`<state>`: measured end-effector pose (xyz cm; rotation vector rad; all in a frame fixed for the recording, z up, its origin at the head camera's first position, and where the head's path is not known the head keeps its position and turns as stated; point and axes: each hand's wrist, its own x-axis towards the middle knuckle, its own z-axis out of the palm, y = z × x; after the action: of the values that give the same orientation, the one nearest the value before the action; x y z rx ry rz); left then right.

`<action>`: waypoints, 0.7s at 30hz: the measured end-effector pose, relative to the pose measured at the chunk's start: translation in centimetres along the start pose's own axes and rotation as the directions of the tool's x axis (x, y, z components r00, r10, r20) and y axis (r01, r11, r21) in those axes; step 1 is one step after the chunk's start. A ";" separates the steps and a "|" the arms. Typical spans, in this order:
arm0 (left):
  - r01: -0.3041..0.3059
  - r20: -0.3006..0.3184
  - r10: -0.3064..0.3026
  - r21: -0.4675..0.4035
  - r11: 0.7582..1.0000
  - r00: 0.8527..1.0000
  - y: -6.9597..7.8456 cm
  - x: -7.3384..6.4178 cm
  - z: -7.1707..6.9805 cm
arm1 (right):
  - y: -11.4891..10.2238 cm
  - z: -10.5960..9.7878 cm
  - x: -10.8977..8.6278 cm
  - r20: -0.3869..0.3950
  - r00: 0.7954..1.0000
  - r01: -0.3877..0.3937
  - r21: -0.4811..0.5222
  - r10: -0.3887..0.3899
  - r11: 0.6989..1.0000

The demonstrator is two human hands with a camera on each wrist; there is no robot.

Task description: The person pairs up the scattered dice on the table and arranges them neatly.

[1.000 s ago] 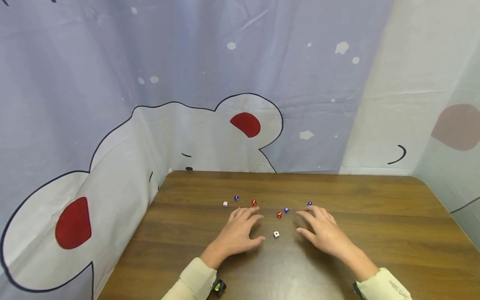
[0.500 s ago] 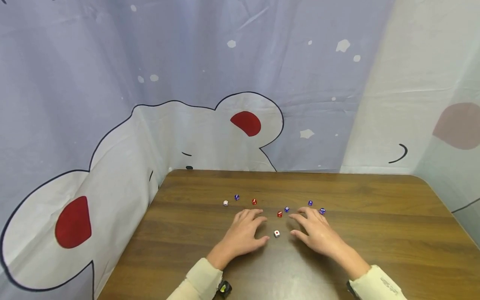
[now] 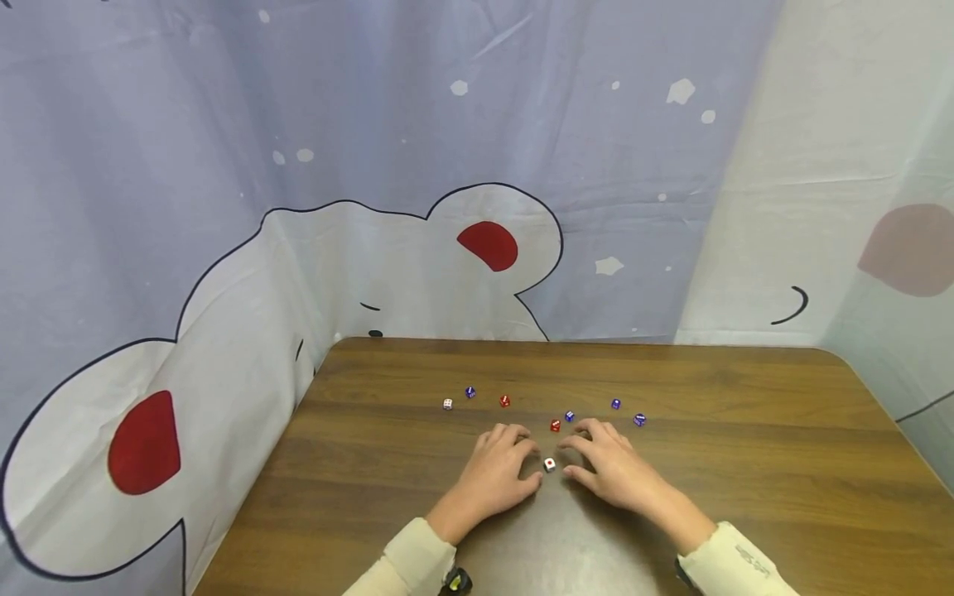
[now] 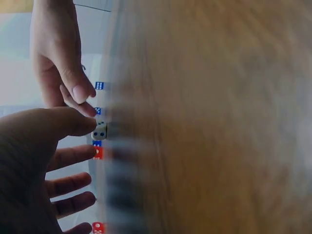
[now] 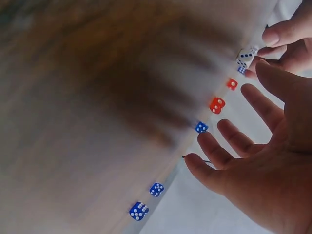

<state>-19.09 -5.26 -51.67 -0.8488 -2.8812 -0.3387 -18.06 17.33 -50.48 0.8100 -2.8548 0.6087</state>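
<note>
A white die (image 3: 550, 465) with a red dot on top lies on the table between the two hands. My left hand (image 3: 495, 472) is just left of it, fingers spread and loosely bent, holding nothing. On the other side my right hand (image 3: 611, 468) curves towards the same die, thumb and index finger apart. Beyond the right fingertips sit a red die (image 3: 555, 425) and a blue die (image 3: 570, 416). In the left wrist view the white die (image 4: 99, 131) shows right at the thumb tip. The right wrist view shows the right fingers (image 5: 209, 151) spread with nothing between them.
Farther left on the wooden table (image 3: 745, 447) lie another white die (image 3: 448, 404), a blue die (image 3: 470, 391) and a red die (image 3: 504, 401). Two more blue dice, one back (image 3: 615, 404) and one nearer (image 3: 639, 420), lie right. A patterned curtain (image 3: 373, 273) hangs behind the table.
Both hands have moved inward, closing the gap around the near white die. The rightmost blue die, earlier hidden by the right hand, now shows. The dice in view have stayed put.
</note>
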 end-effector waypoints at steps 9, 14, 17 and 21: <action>0.034 0.004 -0.034 0.033 0.999 0.999 1.0 0.3 0.8 | -0.6 0.4 0.3 0.063 0.998 -0.013 -0.015 0.014 1.000; 0.068 0.004 -0.068 0.047 0.997 0.998 1.4 0.6 1.1 | -0.9 0.3 0.5 0.076 0.997 -0.031 -0.027 0.033 0.999; 0.085 -0.003 -0.085 0.055 0.995 0.996 1.6 0.8 1.1 | -1.1 0.3 0.9 0.082 0.996 -0.043 -0.019 0.044 0.999; 0.101 -0.014 -0.100 0.057 0.993 0.995 1.8 1.1 1.1 | -1.3 0.5 1.4 0.083 0.994 -0.070 -0.015 0.071 0.997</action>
<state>-19.07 -2.90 -52.21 -0.6927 -2.9146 -0.2678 -18.54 15.42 -50.16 0.7525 -2.9709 0.5784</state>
